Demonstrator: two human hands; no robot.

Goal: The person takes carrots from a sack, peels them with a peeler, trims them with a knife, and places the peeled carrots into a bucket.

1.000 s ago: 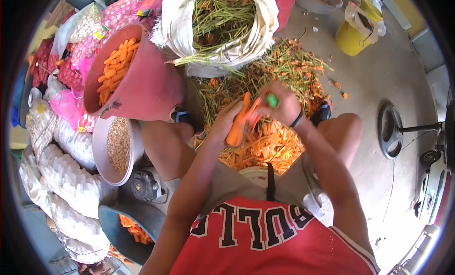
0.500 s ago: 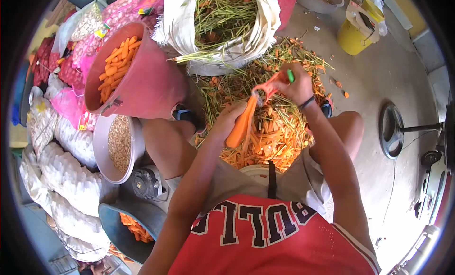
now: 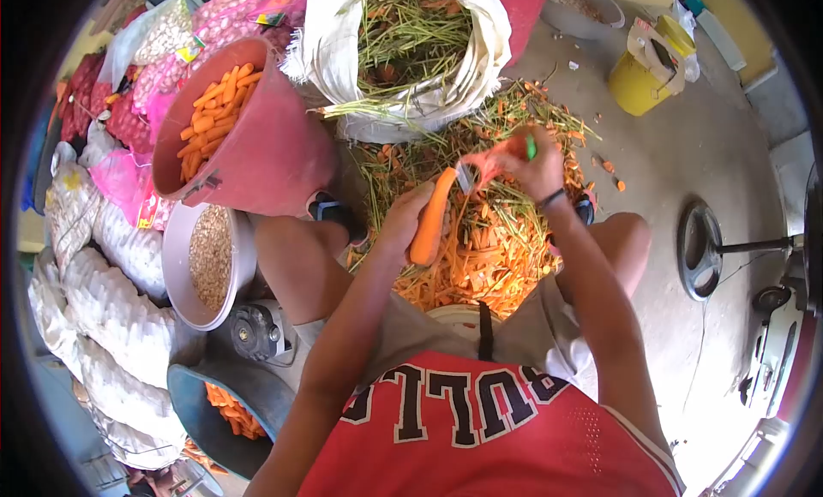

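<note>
My left hand [image 3: 406, 216] is closed around the side of an orange carrot [image 3: 434, 221], which is tilted with its upper end away from me. My right hand [image 3: 540, 170] grips a red peeler [image 3: 487, 164] with a green part by the fingers. The peeler's metal blade is close to the carrot's upper end; whether they touch I cannot tell. Below both hands lies a heap of carrot peelings [image 3: 489, 257], mixed farther out with green stalks and carrot bits.
A red tub [image 3: 287, 146] of carrots stands on the left, near a bowl [image 3: 244, 266] of pale pieces and a dark bucket [image 3: 193, 403]. Ahead is a white sack [image 3: 330, 43] of stalks. A yellow bucket [image 3: 634, 90] and a round-based stand [image 3: 699, 248] are to the right.
The peeler blade has shifted from over the carrot's upper end to just right of it. The carrot is turned slightly more upright, and the peel strip hanging beside it no longer shows. The view has shifted slightly.
</note>
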